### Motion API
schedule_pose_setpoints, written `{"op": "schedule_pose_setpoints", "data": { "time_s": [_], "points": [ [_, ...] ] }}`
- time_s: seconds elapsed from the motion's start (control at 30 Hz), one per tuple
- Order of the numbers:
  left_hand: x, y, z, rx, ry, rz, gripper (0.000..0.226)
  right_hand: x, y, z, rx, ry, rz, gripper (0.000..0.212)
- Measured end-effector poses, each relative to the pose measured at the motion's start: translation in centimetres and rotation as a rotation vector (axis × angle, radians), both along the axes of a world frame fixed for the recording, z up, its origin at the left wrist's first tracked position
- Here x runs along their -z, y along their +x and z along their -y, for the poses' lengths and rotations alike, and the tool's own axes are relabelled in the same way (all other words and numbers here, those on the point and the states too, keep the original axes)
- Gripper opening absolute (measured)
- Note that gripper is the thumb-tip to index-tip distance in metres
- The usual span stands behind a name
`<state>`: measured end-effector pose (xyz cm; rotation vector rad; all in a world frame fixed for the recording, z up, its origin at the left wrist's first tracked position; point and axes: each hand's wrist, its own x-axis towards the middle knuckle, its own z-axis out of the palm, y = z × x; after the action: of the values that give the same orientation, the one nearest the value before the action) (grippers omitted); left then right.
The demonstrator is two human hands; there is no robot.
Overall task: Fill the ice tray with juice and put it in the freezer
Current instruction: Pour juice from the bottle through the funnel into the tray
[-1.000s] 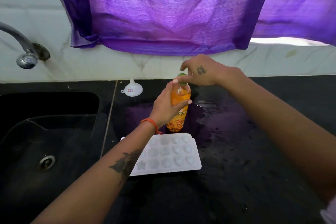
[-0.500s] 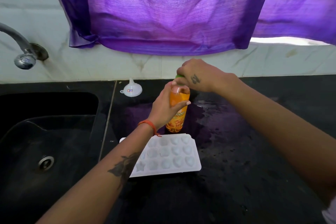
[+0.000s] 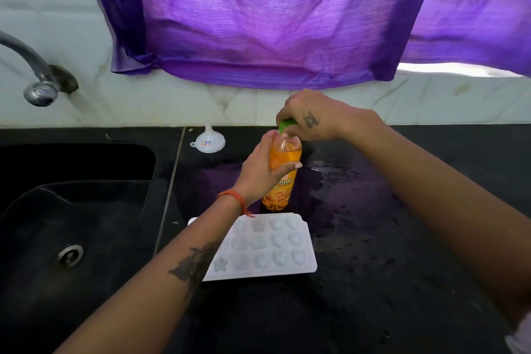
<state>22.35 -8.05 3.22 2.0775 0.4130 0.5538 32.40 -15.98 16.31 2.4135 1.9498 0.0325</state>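
An orange juice bottle [image 3: 283, 181] stands upright on the black counter, just behind a white ice tray [image 3: 268, 250] whose shaped cells look empty. My left hand [image 3: 260, 169] is wrapped around the bottle's upper body. My right hand [image 3: 310, 118] covers the top and pinches the green cap [image 3: 286, 123], of which only an edge shows. My left forearm crosses over the tray's left side and hides part of it.
A small white funnel [image 3: 209, 142] sits upside down at the back of the counter [image 3: 388, 238]. A black sink [image 3: 77, 210] with a drain lies to the left under a metal tap [image 3: 37, 86]. Purple cloth [image 3: 273, 23] hangs on the wall. Wet patches lie to the right of the bottle.
My right hand has turned on the cap, its knuckles rolling to the right and down. The bottle and my left hand stay in place.
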Motion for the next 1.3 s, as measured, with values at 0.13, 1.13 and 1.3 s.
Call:
{"op": "schedule_pose_setpoints", "data": {
  "time_s": [0.13, 1.13, 1.3],
  "points": [
    [0.2, -0.1, -0.1, -0.002, -0.005, -0.007, 0.072, -1.1, 0.4, 0.2, -0.031, -0.028, -0.194, 0.039],
    [-0.5, -0.6, -0.1, 0.045, -0.024, -0.009, 0.072, -1.9, -0.1, -0.2, 0.097, -0.103, -0.126, 0.069],
    [-1.0, -0.5, -0.1, 0.055, -0.055, -0.053, 0.076, -2.1, -0.7, -0.5, 0.031, -0.089, -0.056, 0.030]
  ]
}}
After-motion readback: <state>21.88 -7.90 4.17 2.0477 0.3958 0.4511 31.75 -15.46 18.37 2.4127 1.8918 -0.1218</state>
